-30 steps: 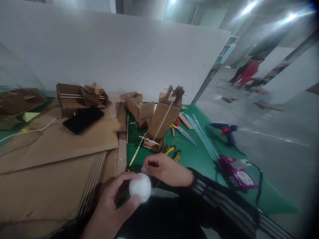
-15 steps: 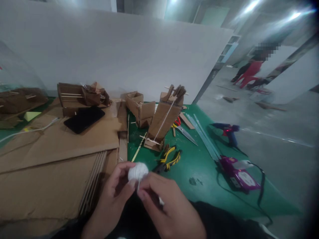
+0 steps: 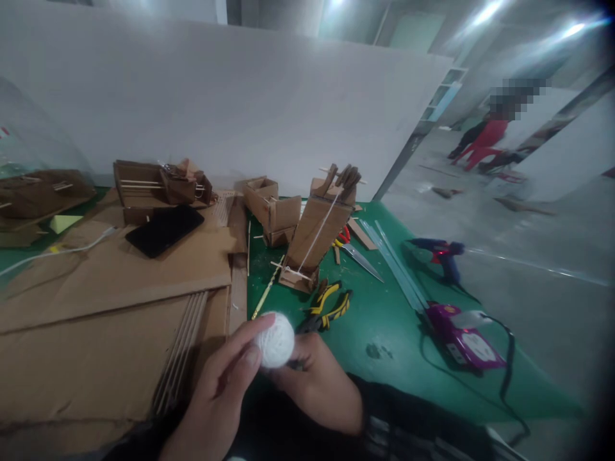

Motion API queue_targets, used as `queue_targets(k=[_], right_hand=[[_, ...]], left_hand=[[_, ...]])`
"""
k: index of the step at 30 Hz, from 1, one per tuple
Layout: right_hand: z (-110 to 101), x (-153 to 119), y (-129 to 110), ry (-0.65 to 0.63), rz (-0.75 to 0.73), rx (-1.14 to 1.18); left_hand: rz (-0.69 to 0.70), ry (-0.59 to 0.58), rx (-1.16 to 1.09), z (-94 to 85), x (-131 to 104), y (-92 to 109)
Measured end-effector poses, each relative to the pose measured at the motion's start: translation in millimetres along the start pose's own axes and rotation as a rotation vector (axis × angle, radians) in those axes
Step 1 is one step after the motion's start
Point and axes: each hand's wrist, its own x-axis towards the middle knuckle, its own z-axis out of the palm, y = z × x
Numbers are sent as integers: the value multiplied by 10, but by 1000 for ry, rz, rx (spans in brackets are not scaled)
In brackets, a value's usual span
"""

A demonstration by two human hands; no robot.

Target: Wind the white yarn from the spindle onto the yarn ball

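Note:
A ball of white string is held in my left hand, the thumb and index finger gripping its left side. Close behind and to the right of the ball is my right hand, its fingers curled in. Their tips are hidden by the ball, so I cannot make out what they pinch. Beyond my hands stands a tilted cardboard piece with a white string along its face and a thin stick through its lower end. Yellow-and-black pliers lie just past my right hand.
Scissors, clear glue sticks, a blue glue gun and a purple power strip are on the green table's right side. To the left are cardboard sheets, a black phone and cardboard boxes. A person sits far back right.
The string ball has turned and shifted slightly right in my left hand. My right hand has gone from pinching a strand in front of the ball to its far side.

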Motion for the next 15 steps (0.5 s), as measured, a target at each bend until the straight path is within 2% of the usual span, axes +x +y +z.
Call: queue_targets(k=[4, 8, 12, 15], right_hand=[[-31, -6, -10, -17, 36, -19], [-76, -2, 2, -57, 66, 5], [-199, 83, 58, -147, 148, 60], [-346, 185, 113, -115, 211, 16]], left_hand=[[26, -64, -28, 33, -25, 61], [63, -29, -23, 82, -35, 108], [42, -99, 38, 17, -89, 104], [32, -135, 110, -45, -136, 85]])
